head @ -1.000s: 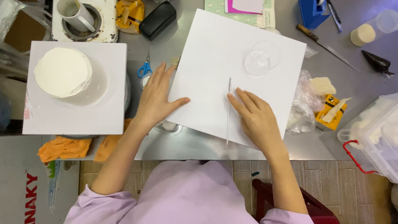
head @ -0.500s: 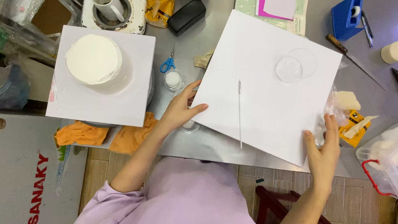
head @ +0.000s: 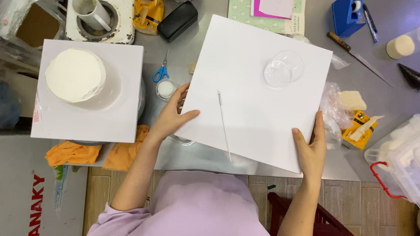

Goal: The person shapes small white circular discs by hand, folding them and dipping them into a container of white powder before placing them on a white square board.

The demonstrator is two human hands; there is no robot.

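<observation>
A large white square board (head: pixel 258 82) lies tilted on the metal counter (head: pixel 214 12). My left hand (head: pixel 172 117) grips its left edge, thumb on top. Along the board's right edge, near the front corner, my right hand (head: pixel 311 149) holds it. A thin clear stick (head: pixel 224 125) and a clear round plastic cup (head: pixel 284 69) rest on the board. To the left, a round white cake (head: pixel 75 75) sits on a smaller white board (head: pixel 113 119).
Blue-handled scissors (head: pixel 162 71) and a small round tub (head: pixel 165 89) lie between the boards. Orange cloths (head: pixel 93 153) hang at the counter's front edge. A knife (head: pixel 359 57), blue tape dispenser (head: pixel 348 13), piping bag (head: pixel 413 77) and a clear bin (head: pixel 419 156) stand to the right.
My right hand moved from the middle of the board to its right edge and took hold there. The left hand shifted to grip the left edge. The board has turned slightly.
</observation>
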